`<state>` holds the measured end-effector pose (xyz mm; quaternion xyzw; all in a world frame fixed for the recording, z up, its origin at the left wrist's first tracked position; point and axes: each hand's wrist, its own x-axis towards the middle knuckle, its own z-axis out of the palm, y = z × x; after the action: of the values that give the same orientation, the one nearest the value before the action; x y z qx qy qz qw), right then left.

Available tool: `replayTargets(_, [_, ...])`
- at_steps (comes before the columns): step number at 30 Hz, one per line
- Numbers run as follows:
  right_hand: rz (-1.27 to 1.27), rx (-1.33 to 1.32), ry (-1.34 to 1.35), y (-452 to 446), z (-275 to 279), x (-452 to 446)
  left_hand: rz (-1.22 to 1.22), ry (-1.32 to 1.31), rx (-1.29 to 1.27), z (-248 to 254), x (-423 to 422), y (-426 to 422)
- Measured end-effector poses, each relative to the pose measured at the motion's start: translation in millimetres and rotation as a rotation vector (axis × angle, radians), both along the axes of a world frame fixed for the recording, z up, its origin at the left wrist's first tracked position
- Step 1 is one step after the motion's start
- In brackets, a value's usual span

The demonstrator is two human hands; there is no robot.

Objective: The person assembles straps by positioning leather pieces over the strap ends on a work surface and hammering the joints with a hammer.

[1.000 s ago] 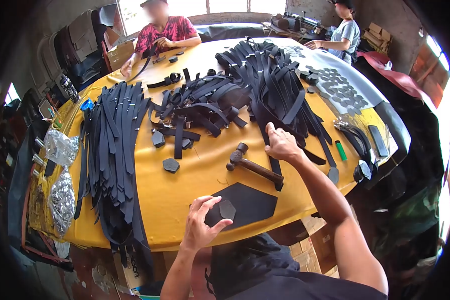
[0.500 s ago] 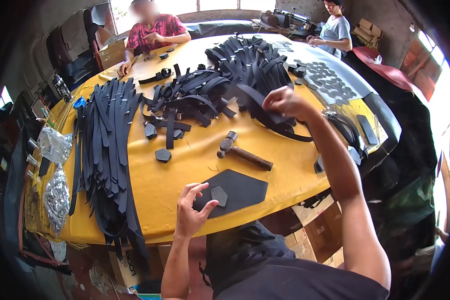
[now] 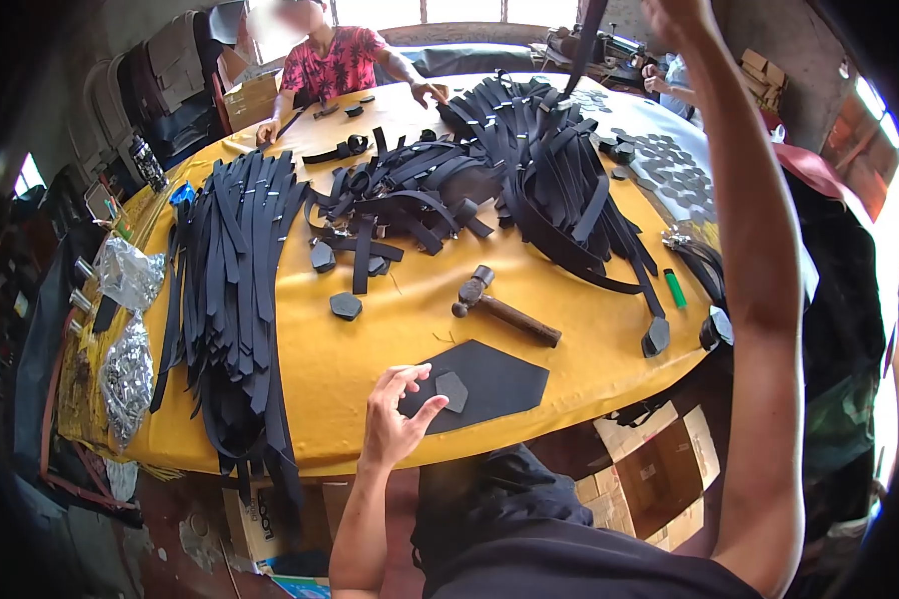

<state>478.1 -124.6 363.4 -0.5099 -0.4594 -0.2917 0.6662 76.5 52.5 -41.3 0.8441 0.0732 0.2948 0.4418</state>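
My left hand [image 3: 398, 417] is open, its thumb and fingers curved apart beside a small grey pentagon piece [image 3: 452, 391]. That piece lies on a black pointed sheet [image 3: 504, 384] near the table's front edge. Raised high at the top edge of the view is my right hand [image 3: 677, 18], partly cut off. A black strap [image 3: 587, 48] hangs down to the left of it, over a large pile of black straps [image 3: 539, 160]; where the fingers meet it is out of frame. Behind the sheet rests a hammer [image 3: 509, 311] with a wooden handle.
A long bundle of black straps [image 3: 235, 270] hangs over the table's front edge at left. Buckled straps [image 3: 410, 190] lie mid-table, and a green lighter [image 3: 675, 289] is at right. A co-worker in a red patterned shirt [image 3: 330, 65] sits opposite; another person [image 3: 677, 80] is partly hidden.
My right hand has risen from the strap pile to the top of the view, lifting a strap. My left hand stays beside the pentagon piece. The co-worker's hand now reaches toward the pile.
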Motion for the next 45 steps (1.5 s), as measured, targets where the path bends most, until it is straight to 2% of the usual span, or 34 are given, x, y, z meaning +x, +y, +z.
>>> replayTargets(2, [-0.104,0.083,0.115,-12,26,-42,-0.002,0.024,-0.009,2,-1,0])
replayTargets(4, [-0.001,0.13,0.067,-27,43,-76,-0.002,0.022,0.018,2,-1,-1])
replayTargets(8, [0.278,0.05,-0.037,-50,45,-117,0.01,-0.049,0.069,7,4,-12])
replayTargets(15, [0.949,-0.348,-0.018,-69,11,-146,-0.406,-0.269,-0.085,64,34,-103])
replayTargets(18, [1.142,-0.496,0.038,-74,-7,-140,-0.563,-0.25,-0.156,63,43,-142])
replayTargets(20, [1.196,-0.541,0.067,-78,-22,-131,-0.688,-0.118,-0.395,42,47,-157])
replayTargets(22, [1.1,-0.43,0.323,-86,-37,-124,-0.658,-0.03,-0.473,18,43,-165])
replayTargets(23, [1.109,-0.465,0.348,-87,-39,-115,-0.6,0.043,-0.525,10,36,-169])
replayTargets(24, [1.023,-0.375,0.382,-85,-45,-104,-0.539,0.117,-0.577,1,30,-172])
replayTargets(26, [1.111,-0.291,0.44,-83,-56,-91,-0.534,0.063,-0.686,-22,24,-178])
replayTargets(29, [0.72,-0.248,0.444,-76,-69,-98,-0.601,0.037,-0.899,-46,21,-187])
replayTargets(30, [0.465,-0.352,0.181,-94,-75,-46,-0.623,0.031,-0.979,-50,19,-191])
replayTargets(31, [0.757,-0.244,0.4,-95,-80,-68,-0.637,0.087,-0.965,-51,16,-196])
replayTargets(32, [0.853,-0.409,0.395,-118,-77,-4,-0.67,0.149,-0.887,-49,12,-200])
replayTargets(33, [0.808,-0.26,0.456,-102,-81,-38,-0.674,0.193,-0.679,-51,10,-201])
replayTargets(34, [0.74,-0.193,0.462,-99,-85,-59,-0.677,0.462,-0.685,-51,7,-203])
replayTargets(35, [0.661,-0.134,0.456,-107,-89,-78,-0.742,0.495,-0.478,-69,5,-200])
replayTargets(36, [0.589,-0.066,0.464,-121,-96,-98,-0.626,0.435,-0.214,-81,-6,-200])
replayTargets(38, [0.478,0.069,0.5,-139,-118,-144,-0.535,0.324,-0.016,-114,-24,-192])
replayTargets(39, [0.448,0.117,0.526,-146,-134,-166,-0.614,0.437,-0.095,-98,-27,-174])
replayTargets(41, [0.426,0.172,0.554,-142,-170,-207,-0.786,0.66,-0.26,-32,-40,-121])
replayTargets(42, [0.627,-0.025,0.472,-149,-198,-205,-0.825,0.643,-0.365,-12,-47,-97])
replayTargets(43, [0.804,-0.238,0.382,-156,-226,-204,-0.759,0.594,-0.461,10,-60,-77])
replayTargets(45, [0.836,-0.213,0.556,-133,-252,-219,-0.563,0.45,-0.463,50,-81,-38])
